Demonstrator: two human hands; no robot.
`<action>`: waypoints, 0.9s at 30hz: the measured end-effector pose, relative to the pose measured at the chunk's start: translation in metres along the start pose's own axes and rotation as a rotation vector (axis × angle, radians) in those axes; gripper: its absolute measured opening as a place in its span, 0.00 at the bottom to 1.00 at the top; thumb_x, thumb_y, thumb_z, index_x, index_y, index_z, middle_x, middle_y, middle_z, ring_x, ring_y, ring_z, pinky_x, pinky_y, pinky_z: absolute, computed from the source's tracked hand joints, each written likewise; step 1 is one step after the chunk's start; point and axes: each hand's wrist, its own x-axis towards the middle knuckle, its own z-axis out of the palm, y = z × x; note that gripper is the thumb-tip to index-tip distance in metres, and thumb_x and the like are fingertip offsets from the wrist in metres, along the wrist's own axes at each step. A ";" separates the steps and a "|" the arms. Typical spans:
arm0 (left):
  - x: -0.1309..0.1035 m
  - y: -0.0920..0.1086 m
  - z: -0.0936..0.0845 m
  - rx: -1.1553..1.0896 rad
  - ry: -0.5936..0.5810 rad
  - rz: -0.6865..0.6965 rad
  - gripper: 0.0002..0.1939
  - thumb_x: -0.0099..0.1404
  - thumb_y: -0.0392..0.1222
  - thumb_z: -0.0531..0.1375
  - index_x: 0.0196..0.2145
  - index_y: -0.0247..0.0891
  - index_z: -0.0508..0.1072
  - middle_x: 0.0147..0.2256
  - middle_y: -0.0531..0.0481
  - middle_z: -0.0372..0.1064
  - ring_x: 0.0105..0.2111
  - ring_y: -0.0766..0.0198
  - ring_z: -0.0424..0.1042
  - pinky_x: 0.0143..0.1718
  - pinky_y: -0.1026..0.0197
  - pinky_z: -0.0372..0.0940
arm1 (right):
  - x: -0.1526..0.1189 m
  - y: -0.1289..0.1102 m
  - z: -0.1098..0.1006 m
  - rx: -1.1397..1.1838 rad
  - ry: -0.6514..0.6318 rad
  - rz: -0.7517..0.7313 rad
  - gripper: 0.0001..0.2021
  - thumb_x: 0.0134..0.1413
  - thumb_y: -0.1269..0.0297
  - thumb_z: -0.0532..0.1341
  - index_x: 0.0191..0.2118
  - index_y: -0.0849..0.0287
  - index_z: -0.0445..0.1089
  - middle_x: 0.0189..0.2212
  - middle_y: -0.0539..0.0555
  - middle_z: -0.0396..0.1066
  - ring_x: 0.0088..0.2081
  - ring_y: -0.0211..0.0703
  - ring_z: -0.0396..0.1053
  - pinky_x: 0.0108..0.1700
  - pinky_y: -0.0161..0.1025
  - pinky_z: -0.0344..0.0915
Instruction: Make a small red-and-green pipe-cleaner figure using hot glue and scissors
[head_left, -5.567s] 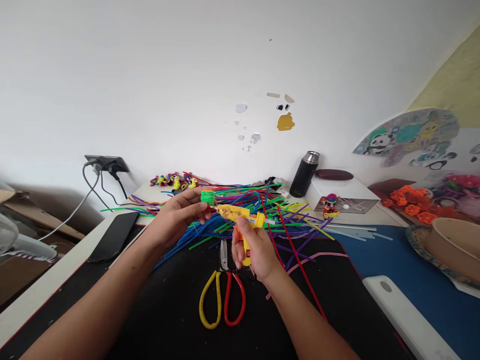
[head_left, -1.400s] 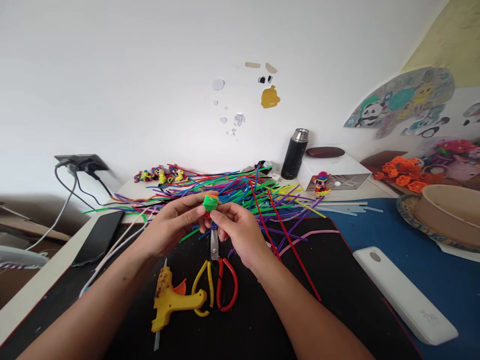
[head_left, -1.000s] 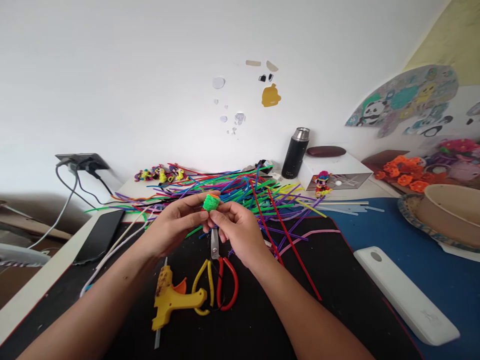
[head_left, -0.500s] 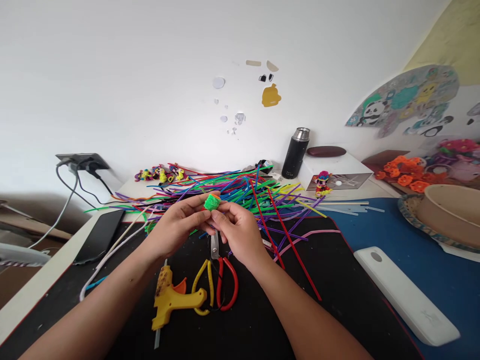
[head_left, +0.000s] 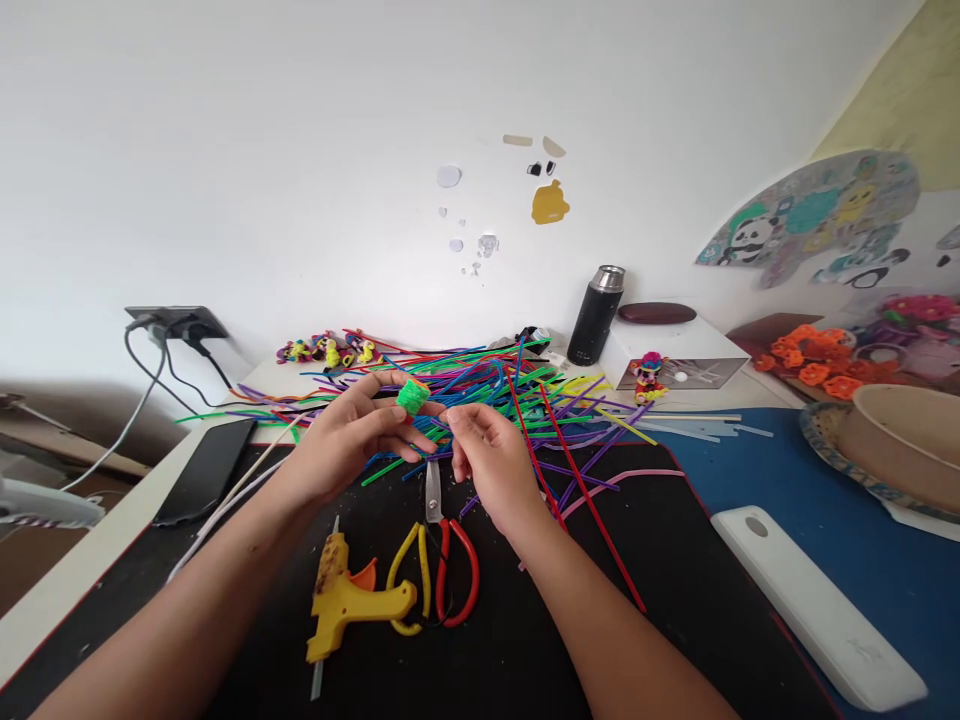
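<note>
My left hand (head_left: pixel 349 425) grips a small bright green fuzzy piece (head_left: pixel 413 396), seemingly coiled from pipe cleaner, with a bit of orange at its top edge. Just right of it, my right hand (head_left: pixel 491 455) has thumb and fingertips pinched together; whatever is between them is too small to make out. Below the hands lie scissors (head_left: pixel 441 570) with one yellow and one red handle loop, blades pointing away from me. Beside them rests a yellow glue gun (head_left: pixel 352 598) with an orange trigger and a glue stick through it. Behind my hands spreads a pile of coloured pipe cleaners (head_left: pixel 465 390).
A black mat (head_left: pixel 525 650) covers the table front. A phone (head_left: pixel 206 470) lies left, a white oblong device (head_left: pixel 817 605) right. At the back are small fuzzy figures (head_left: pixel 330 350), a black flask (head_left: pixel 596 318), a white box (head_left: pixel 690 345) and a bowl (head_left: pixel 907 430).
My hands have drawn apart; the right hand has left the green piece and moved slightly right. The green piece stays in my left hand, now turned. The view has shifted slightly.
</note>
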 end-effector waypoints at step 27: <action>0.000 -0.011 -0.002 0.097 -0.218 -0.033 0.23 0.70 0.55 0.71 0.52 0.38 0.72 0.25 0.49 0.80 0.23 0.57 0.81 0.23 0.63 0.74 | 0.002 0.003 -0.002 0.011 -0.047 0.043 0.26 0.55 0.37 0.74 0.39 0.58 0.76 0.28 0.49 0.76 0.17 0.32 0.61 0.21 0.35 0.57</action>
